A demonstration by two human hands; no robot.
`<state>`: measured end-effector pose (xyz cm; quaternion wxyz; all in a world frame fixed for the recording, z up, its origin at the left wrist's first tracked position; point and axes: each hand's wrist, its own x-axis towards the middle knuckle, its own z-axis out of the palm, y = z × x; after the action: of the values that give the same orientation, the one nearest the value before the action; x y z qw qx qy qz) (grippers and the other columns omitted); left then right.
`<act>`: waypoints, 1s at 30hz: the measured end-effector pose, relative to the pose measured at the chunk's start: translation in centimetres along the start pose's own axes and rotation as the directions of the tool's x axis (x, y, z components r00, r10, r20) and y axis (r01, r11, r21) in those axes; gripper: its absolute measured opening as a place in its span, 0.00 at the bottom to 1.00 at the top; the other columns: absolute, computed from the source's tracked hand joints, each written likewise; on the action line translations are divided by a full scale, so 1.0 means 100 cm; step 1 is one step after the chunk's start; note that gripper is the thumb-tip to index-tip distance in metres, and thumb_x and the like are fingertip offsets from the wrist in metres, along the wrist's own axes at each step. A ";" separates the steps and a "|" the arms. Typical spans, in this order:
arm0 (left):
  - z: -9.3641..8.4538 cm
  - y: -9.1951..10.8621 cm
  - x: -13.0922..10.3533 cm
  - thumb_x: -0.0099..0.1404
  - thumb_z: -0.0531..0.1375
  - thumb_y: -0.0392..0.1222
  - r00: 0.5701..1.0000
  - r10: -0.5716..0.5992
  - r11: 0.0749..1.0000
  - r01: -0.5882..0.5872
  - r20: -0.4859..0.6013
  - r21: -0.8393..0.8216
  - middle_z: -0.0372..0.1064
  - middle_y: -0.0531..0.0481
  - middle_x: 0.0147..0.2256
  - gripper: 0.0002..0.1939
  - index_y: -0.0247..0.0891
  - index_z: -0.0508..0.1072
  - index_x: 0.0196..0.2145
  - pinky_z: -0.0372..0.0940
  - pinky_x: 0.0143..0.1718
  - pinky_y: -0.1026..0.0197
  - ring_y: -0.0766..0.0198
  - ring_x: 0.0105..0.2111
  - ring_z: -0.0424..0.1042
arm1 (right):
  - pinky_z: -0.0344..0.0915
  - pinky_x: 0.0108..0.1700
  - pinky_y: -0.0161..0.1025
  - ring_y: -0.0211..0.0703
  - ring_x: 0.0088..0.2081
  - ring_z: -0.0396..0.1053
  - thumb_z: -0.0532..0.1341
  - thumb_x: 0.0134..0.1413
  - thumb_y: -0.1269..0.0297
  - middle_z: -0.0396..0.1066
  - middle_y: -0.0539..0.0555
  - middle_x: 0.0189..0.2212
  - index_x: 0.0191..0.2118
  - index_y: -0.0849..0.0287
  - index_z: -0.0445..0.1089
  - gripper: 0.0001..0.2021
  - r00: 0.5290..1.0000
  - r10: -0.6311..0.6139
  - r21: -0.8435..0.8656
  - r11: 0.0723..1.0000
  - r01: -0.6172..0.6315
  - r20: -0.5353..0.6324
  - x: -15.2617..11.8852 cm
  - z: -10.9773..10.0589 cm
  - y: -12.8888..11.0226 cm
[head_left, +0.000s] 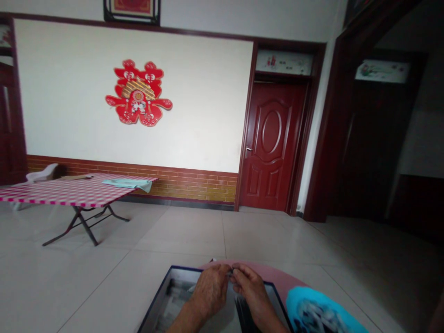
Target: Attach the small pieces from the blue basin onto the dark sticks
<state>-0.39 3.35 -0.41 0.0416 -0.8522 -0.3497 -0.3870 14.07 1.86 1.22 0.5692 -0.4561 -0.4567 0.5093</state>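
Both hands are raised over an open box (160,296) with a dark blue rim, near the bottom of the head view. My left hand (211,287) has its fingers pinched together, close beside the fingertips of the other hand. My right hand (250,289) is also pinched, and a small dark piece (231,272) shows between the two sets of fingertips. What exactly it is cannot be made out. Long thin black items (244,314) lie in the box beneath my right hand. Some greyish, blurred material lies in the box's left part.
The box rests on a pink round table (282,276). To its right is a bright blue container (294,296) with dark and pale pieces inside. Farther left stands a folding table with a checked cloth (62,192). A red door (272,143) is in the far wall.
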 end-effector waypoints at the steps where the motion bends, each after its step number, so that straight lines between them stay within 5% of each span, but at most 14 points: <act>1: 0.000 0.000 0.000 0.64 0.45 0.34 1.000 0.001 1.000 -0.001 0.006 -0.006 0.70 0.42 0.38 0.15 0.37 0.62 0.47 0.65 0.42 0.55 0.57 0.40 0.70 | 0.65 0.35 0.37 0.43 0.34 0.71 0.65 0.36 0.54 0.74 0.54 0.31 0.34 0.59 0.73 0.17 1.000 -0.003 -0.007 1.000 0.003 -0.001 0.000 0.000 0.000; 14: -0.003 -0.003 0.002 0.63 0.49 0.36 0.981 -0.192 0.980 0.193 0.028 -0.040 0.71 0.48 0.31 0.09 0.38 0.67 0.38 0.63 0.34 0.63 0.62 0.33 0.70 | 0.62 0.32 0.35 0.43 0.34 0.70 0.61 0.41 0.59 0.74 0.53 0.30 0.34 0.59 0.73 0.13 1.000 -0.005 -0.151 0.989 0.006 0.003 -0.002 0.002 -0.007; 30: -0.021 0.013 0.011 0.63 0.51 0.33 0.982 -0.190 0.977 0.189 0.006 0.103 0.68 0.49 0.29 0.10 0.40 0.72 0.34 0.58 0.34 0.59 0.59 0.31 0.66 | 0.62 0.29 0.35 0.42 0.29 0.67 0.59 0.41 0.61 0.72 0.52 0.26 0.35 0.61 0.72 0.14 0.998 -0.053 -0.230 0.972 0.055 0.016 0.004 -0.001 0.005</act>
<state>-0.33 2.27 2.07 0.0454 -0.8147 -0.4490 -0.3641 14.14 2.24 0.73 0.5238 -0.5039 -0.5279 0.4394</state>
